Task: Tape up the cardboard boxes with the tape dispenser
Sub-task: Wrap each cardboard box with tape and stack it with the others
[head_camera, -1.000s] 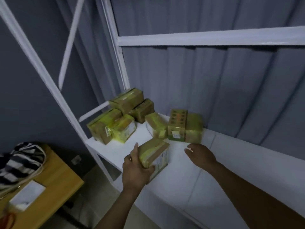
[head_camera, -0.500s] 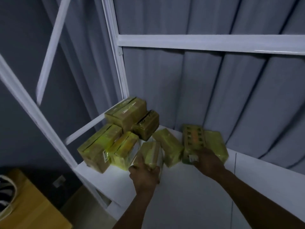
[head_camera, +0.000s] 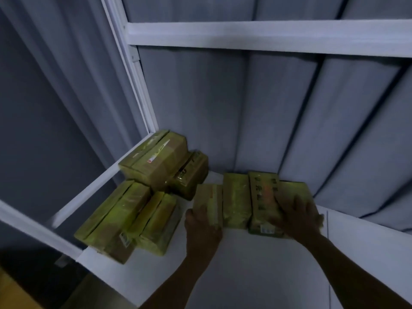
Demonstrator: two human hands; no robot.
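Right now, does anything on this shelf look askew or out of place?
Yes: the left pile is untidy. The back box lies tilted atop its neighbours, unlike the neat row where the left hand grips a small box and the right hand rests. No tape dispenser shows.

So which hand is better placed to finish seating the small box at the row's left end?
Left. The left hand grips that small box at its near end. The right hand lies flat, fingers spread, across the printed box and the end box, likely steadying them.
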